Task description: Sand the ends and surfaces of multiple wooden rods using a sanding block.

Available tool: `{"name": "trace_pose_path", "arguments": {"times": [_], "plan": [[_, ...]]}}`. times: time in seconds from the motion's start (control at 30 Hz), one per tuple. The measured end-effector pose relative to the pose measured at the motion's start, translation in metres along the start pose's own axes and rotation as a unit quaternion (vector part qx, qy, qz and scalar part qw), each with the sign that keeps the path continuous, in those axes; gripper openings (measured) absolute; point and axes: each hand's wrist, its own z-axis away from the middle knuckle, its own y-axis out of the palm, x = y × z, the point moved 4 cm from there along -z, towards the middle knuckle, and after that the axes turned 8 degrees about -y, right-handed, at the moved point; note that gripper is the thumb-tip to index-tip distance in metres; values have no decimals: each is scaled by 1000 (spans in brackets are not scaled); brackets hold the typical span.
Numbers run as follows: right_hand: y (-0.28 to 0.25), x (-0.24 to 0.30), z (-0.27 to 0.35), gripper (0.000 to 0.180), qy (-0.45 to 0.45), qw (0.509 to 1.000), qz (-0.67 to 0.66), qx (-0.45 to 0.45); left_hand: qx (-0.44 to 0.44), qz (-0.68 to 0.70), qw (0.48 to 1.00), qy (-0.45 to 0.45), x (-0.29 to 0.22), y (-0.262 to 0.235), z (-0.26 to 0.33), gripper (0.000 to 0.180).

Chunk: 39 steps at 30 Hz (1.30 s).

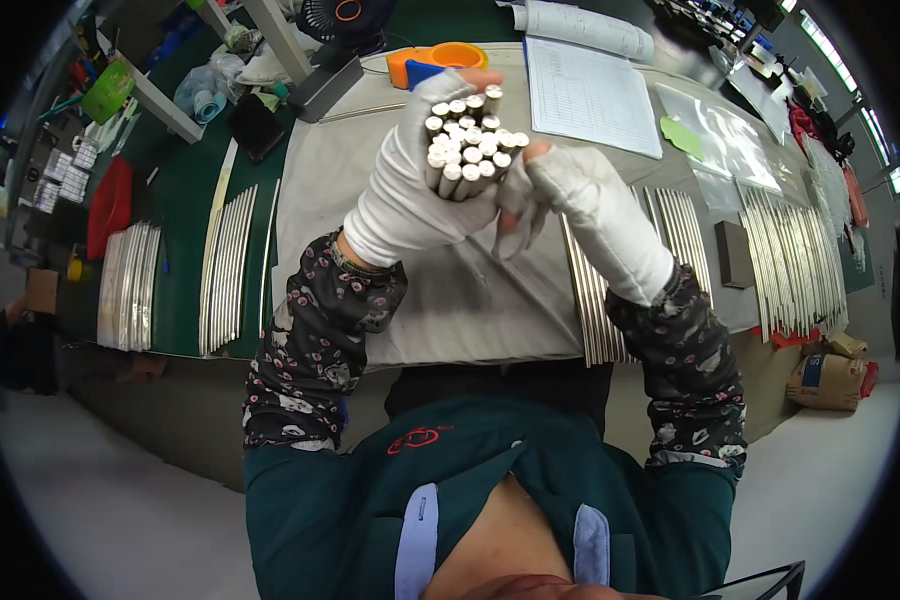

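A bundle of several short silvery metal rods point(467, 140) points its round ends up toward the camera. My left hand point(410, 180), in a white fingerless glove, is wrapped around the bundle from the left. My right hand point(570, 190), gloved the same way, touches the bundle's right side with thumb and fingers. Both hands are raised above a grey cloth-covered table point(450, 300).
Rows of long metal rods lie on the table at the right point(770, 250), under my right forearm point(595, 300) and at the left point(228, 265). Paper sheets point(585, 95), an orange tape holder point(435, 58), a fan point(345, 20) and a dark block point(735, 252) sit farther back.
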Motion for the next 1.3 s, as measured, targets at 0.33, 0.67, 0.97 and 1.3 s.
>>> {"name": "trace_pose_path", "arguments": {"times": [0.33, 0.67, 0.97, 1.3], "plan": [[23, -99, -76, 77, -17, 990, 137, 26, -67, 148, 982, -98, 26, -35, -19, 101], [26, -76, -87, 36, -124, 989, -65, -52, -107, 180, 962, -178, 24, -30, -40, 30], [37, -66, -10, 27, 119, 919, -372, -60, 41, 120, 941, -313, 35, -11, -14, 60], [25, -111, 54, 9, 339, 876, -297, -172, 259, -495, 816, -150, 31, -49, 176, 78]]}}
